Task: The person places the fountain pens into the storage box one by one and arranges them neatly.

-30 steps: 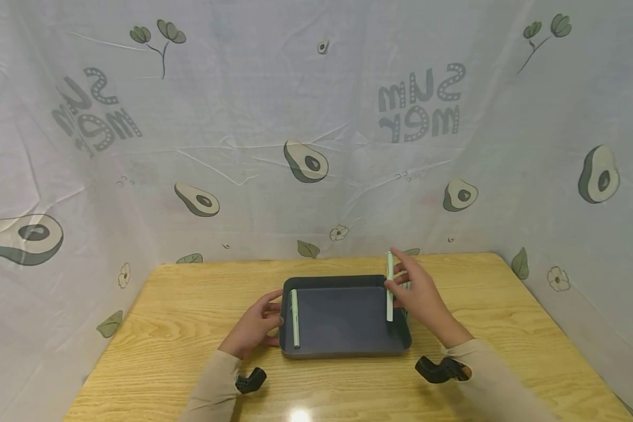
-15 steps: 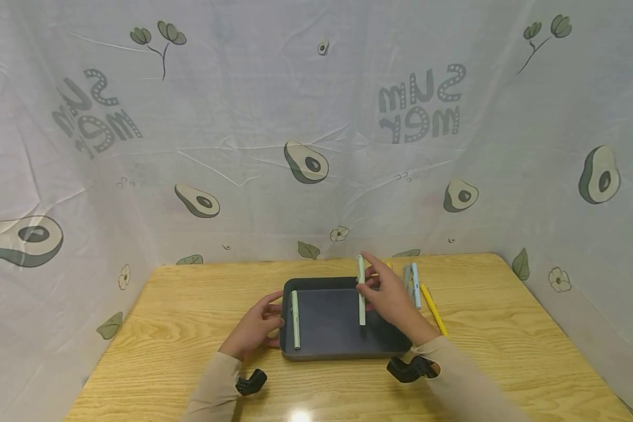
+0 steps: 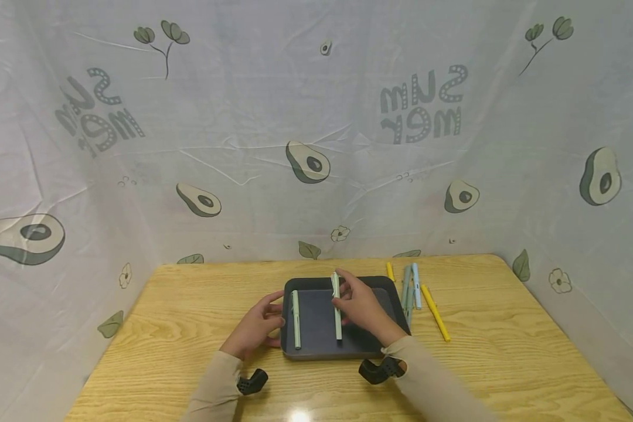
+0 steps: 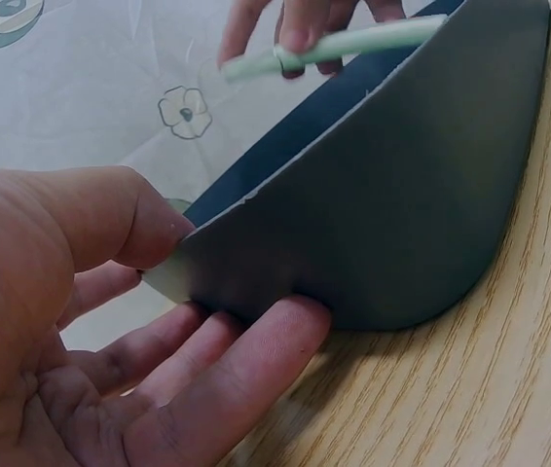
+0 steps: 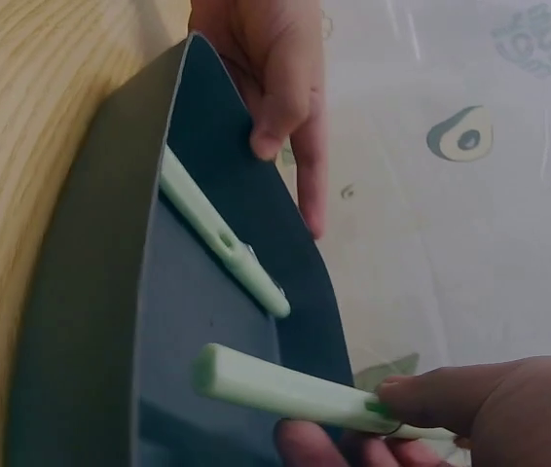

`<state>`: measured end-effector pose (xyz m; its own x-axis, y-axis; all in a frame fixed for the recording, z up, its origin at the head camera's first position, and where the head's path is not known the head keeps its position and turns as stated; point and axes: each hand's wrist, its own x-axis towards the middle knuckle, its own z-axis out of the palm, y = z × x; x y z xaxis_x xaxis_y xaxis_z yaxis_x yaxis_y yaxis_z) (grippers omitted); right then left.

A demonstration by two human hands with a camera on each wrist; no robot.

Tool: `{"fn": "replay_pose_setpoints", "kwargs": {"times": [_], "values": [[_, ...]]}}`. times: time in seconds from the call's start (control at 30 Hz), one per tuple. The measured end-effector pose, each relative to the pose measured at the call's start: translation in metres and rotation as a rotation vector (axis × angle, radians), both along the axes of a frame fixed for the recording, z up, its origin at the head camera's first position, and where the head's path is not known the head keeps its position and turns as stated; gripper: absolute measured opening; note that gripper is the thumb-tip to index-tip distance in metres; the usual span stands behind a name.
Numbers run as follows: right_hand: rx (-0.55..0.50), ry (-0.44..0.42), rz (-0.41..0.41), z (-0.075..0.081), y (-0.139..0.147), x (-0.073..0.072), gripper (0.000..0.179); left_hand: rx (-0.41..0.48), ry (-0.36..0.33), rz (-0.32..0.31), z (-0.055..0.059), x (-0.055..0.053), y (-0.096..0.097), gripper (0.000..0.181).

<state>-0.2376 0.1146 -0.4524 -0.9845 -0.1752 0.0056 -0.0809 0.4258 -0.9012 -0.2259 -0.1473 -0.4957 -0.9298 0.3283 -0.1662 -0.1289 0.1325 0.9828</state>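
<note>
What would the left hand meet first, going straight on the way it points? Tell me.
The tray, most likely: the left hand touches its outer wall, though exact depth is hard to judge.

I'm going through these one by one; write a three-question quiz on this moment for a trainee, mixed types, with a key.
1. Multiple choice: where is the slim pale green pen that the right hand pinches?
A) flat on the table
B) over the dark grey rectangular tray
C) pressed against the curtain

2. True or false: the left hand is gripping a pen of its own.

3. Fill in the blank: in the head view, the straight, narrow pen farthest right on the light wooden table is ____ in colour.

Key:
1. B
2. False; the left hand touches the tray at its left end.
3. yellow
</note>
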Motion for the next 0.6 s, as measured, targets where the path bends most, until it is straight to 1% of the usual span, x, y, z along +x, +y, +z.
{"fn": "replay_pose_setpoints", "kwargs": {"times": [0.2, 0.43, 0.6], "values": [[0.07, -0.039, 0.06, -0.007, -0.018, -0.001, 0.068, 0.001, -0.001, -0.002, 0.0, 0.0, 0.0, 0.065], [0.073, -0.059, 0.089, -0.014, -0.032, -0.007, 0.069, 0.008, -0.004, -0.008, 0.001, 0.0, -0.001, 0.065], [0.096, -0.062, 0.102, -0.023, -0.04, -0.013, 0.069, 0.001, -0.008, -0.009, 0.003, 0.0, -0.001, 0.064]]}}
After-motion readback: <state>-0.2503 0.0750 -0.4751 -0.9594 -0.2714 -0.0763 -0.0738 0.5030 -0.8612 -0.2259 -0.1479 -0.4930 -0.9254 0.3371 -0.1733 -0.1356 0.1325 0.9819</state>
